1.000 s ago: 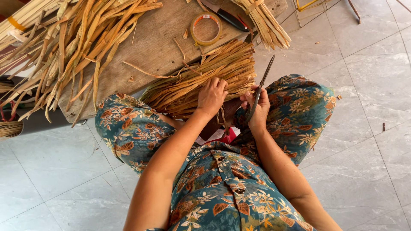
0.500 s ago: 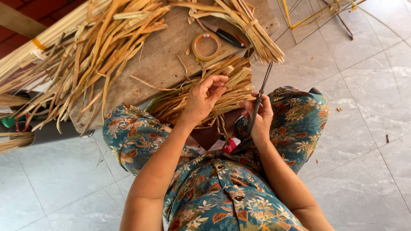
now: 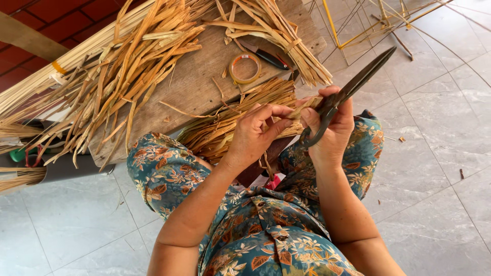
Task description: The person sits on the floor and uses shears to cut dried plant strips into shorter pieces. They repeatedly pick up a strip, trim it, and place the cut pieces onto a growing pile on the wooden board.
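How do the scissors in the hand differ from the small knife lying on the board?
The scissors are long, dark all over, and held in the right hand, blades pointing up and away. The knife is shorter, with a red-marked dark handle, and lies untouched on the wooden board beside a tape ring. Both are cutting tools.

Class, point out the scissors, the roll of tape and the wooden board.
scissors [image 3: 365,75], head view, on the dark blades.
roll of tape [image 3: 244,69], head view, on its ring.
wooden board [image 3: 192,84], head view, on a bare patch.
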Available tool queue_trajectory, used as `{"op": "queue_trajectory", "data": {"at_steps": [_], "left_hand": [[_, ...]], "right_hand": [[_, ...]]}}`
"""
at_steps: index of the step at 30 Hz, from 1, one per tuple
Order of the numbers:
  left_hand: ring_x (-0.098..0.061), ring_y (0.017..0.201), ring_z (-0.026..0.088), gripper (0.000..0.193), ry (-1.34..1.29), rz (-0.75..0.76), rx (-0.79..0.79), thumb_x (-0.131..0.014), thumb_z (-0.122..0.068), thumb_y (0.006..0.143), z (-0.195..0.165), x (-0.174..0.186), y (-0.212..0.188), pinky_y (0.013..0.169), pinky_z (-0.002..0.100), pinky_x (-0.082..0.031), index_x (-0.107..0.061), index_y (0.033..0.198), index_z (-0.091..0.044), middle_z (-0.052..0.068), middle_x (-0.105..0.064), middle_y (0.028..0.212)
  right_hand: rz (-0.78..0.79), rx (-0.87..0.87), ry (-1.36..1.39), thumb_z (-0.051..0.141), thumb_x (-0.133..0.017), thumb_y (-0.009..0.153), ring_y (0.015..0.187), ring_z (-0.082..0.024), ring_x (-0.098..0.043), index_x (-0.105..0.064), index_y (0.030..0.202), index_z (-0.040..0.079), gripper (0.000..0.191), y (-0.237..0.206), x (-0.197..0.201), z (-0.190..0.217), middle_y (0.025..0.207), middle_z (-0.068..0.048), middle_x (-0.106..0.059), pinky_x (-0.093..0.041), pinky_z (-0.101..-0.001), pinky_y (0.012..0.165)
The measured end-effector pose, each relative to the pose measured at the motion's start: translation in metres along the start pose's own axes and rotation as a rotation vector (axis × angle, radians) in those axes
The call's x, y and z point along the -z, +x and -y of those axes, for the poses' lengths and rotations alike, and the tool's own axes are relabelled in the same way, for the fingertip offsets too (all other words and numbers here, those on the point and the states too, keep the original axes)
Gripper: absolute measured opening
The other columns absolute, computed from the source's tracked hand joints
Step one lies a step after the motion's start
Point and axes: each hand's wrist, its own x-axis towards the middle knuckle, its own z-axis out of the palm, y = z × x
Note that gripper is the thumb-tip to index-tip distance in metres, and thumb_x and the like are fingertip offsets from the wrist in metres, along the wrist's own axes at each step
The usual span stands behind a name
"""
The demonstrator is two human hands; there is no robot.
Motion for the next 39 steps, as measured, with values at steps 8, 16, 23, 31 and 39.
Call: {"op": "queue_trajectory", "data": {"at_steps": [8, 16, 23, 31, 39], "left_hand": [[-0.063, 0.084, 0.001, 0.017, -0.399, 0.122, 0.087, -0.076, -0.013, 0.1, -0.018, 0.005, -0.009, 0.075, 0.02, -0.054, -0.073, 0.115, -0.005, -0.004, -0.073, 0.1], [-0.054, 0.068, -0.001, 0.018, -0.313, -0.022, 0.154, -0.078, -0.012, 0.094, -0.021, 0.003, -0.018, 0.058, 0.016, -0.046, -0.07, 0.109, -0.006, -0.008, -0.062, 0.087], [-0.047, 0.071, 0.0, 0.009, -0.482, -0.06, 0.076, -0.07, -0.01, 0.105, -0.012, 0.004, -0.025, 0.061, 0.016, -0.038, -0.068, 0.113, -0.006, -0.007, -0.06, 0.087], [-0.052, 0.067, 0.002, 0.012, -0.638, -0.2, 0.155, -0.068, -0.009, 0.103, -0.004, 0.01, -0.022, 0.057, 0.017, -0.042, -0.064, 0.114, -0.004, -0.005, -0.06, 0.083], [-0.052, 0.068, 0.001, 0.012, -0.639, -0.168, 0.156, -0.068, -0.014, 0.104, -0.007, 0.012, -0.023, 0.057, 0.017, -0.043, -0.063, 0.112, -0.006, -0.004, -0.06, 0.084]], "right_hand": [[0.086, -0.031, 0.025, -0.002, -0.077, 0.096, 0.101, -0.019, -0.07, -0.052, 0.136, 0.005, 0.048, -0.002, -0.011, 0.032, 0.121, -0.017, -0.071, -0.058, -0.0285, 0.087], [0.136, 0.091, -0.072, -0.006, -0.077, 0.099, 0.103, -0.018, -0.07, -0.051, 0.137, 0.005, 0.047, -0.008, -0.025, 0.03, 0.107, -0.01, -0.069, -0.058, -0.0294, 0.097], [0.158, 0.003, -0.154, -0.004, -0.079, 0.097, 0.107, -0.016, -0.067, -0.051, 0.135, 0.003, 0.047, -0.007, -0.025, 0.021, 0.113, -0.008, -0.067, -0.055, -0.0296, 0.099], [0.419, -0.083, -0.552, 0.039, -0.088, 0.083, 0.118, -0.02, -0.06, -0.047, 0.149, 0.003, 0.086, -0.018, -0.015, 0.027, 0.123, -0.008, -0.063, -0.048, -0.0336, 0.105], [0.429, 0.036, -0.881, 0.048, -0.086, 0.078, 0.104, -0.02, -0.063, -0.054, 0.138, -0.001, 0.084, -0.019, -0.023, 0.038, 0.118, -0.012, -0.065, -0.053, -0.0319, 0.09]]}}
